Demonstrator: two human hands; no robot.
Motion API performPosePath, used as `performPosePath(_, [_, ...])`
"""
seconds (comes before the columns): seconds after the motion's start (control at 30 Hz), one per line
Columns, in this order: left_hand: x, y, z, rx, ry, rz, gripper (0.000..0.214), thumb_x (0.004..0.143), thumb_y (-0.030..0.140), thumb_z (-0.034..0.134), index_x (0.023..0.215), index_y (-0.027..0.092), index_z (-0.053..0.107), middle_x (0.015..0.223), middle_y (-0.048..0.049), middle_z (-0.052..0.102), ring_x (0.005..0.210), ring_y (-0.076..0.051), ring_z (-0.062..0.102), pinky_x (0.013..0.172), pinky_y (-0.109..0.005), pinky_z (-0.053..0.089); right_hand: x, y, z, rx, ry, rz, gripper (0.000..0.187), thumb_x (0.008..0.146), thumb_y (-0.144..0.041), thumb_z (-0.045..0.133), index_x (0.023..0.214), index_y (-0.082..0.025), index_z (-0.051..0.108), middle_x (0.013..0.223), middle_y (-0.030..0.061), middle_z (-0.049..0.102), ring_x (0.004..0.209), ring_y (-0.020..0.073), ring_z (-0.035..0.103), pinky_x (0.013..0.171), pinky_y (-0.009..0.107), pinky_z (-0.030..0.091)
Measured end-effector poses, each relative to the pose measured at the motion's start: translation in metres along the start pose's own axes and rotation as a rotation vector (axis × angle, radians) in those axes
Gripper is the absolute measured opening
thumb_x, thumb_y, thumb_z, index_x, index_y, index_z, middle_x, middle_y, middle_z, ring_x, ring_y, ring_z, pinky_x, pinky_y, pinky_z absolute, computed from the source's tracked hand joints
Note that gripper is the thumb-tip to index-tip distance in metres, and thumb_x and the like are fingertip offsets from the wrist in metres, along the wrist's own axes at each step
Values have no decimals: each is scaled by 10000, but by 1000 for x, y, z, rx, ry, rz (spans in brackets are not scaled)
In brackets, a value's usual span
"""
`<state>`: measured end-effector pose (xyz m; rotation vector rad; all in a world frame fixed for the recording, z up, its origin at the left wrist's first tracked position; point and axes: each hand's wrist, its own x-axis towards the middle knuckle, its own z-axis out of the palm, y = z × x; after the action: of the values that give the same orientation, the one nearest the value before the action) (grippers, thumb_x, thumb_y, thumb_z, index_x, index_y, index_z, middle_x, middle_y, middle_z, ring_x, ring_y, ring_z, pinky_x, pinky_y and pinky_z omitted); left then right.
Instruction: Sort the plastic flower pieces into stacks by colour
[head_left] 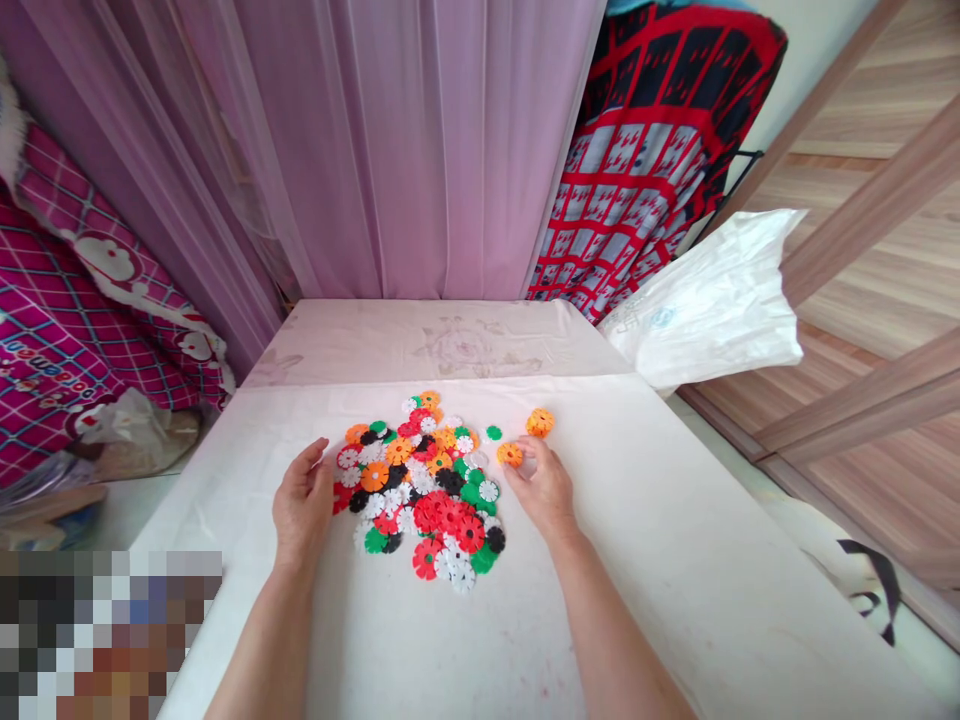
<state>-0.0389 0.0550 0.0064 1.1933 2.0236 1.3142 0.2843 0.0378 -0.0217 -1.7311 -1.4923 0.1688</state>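
Note:
A heap of notched plastic snowflake discs (450,515) in red, white, orange, green and black lies on the table, many overlapping. At its left edge rests my left hand (304,500), fingers loosely curved and apart, with nothing seen in it. On the heap's right side my right hand (541,487) pinches an orange snowflake disc (510,455) between thumb and fingers. Just beyond those fingers sits a small stack of orange discs (540,422), apart from the heap. A lone green disc (493,433) lies between the heap and the stack.
A white cloth (660,560) covers the table, with a flower-printed strip (465,345) at the far end. Purple curtains (420,150) hang behind it. A white plastic bag (712,300) stands off the right edge, near wooden doors (885,230). Checked fabric (112,270) hangs at left.

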Motion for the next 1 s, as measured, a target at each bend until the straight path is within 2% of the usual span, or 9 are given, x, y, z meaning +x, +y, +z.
performPosePath(0.3, [0, 0, 0, -6, -2, -2, 523, 778, 470, 522, 1215, 227, 674, 1011, -45, 706, 714, -141, 592, 659, -274, 488, -1, 1, 3, -29, -8, -28, 378, 744, -326, 621, 1110, -233, 616, 1050, 67, 739, 965, 247, 670, 886, 408, 515])
performPosePath(0.47, [1, 1, 0, -7, 1, -8, 508, 775, 454, 518, 1201, 230, 679, 1015, -40, 708, 654, -123, 564, 589, -251, 463, -2, 4, 4, -48, 8, -41, 365, 753, -333, 615, 1104, -235, 629, 1041, 65, 738, 962, 245, 670, 885, 406, 517])
performPosePath(0.63, [0, 3, 0, -20, -6, -27, 527, 773, 445, 519, 1217, 207, 671, 894, -33, 695, 597, -119, 536, 557, -250, 454, -2, 1, -1, -64, 36, -109, 328, 786, -326, 607, 1091, -215, 652, 1060, 83, 732, 974, 255, 656, 887, 415, 516])
performPosePath(0.73, [0, 2, 1, -26, -5, -22, 515, 777, 445, 529, 1213, 212, 674, 915, -37, 701, 649, -136, 573, 608, -266, 483, -3, -18, -2, -50, 40, -217, 233, 850, -282, 563, 1035, -225, 692, 1056, 84, 729, 980, 243, 641, 908, 399, 507])
performPosePath(0.87, [1, -1, 2, -34, 6, -14, 478, 789, 419, 524, 1189, 215, 686, 1012, -55, 713, 778, -165, 629, 742, -304, 519, -7, -59, 12, 26, -118, -376, 223, 892, -209, 538, 1002, -259, 726, 1039, 47, 728, 976, 203, 638, 912, 342, 504])
performPosePath(1.0, [2, -3, 3, -44, 5, -8, 456, 802, 398, 524, 1192, 223, 684, 1097, -65, 713, 895, -185, 654, 825, -325, 523, -16, -88, 31, -17, -241, -411, 173, 879, -187, 587, 840, -260, 739, 924, 26, 721, 888, 186, 633, 855, 327, 503])
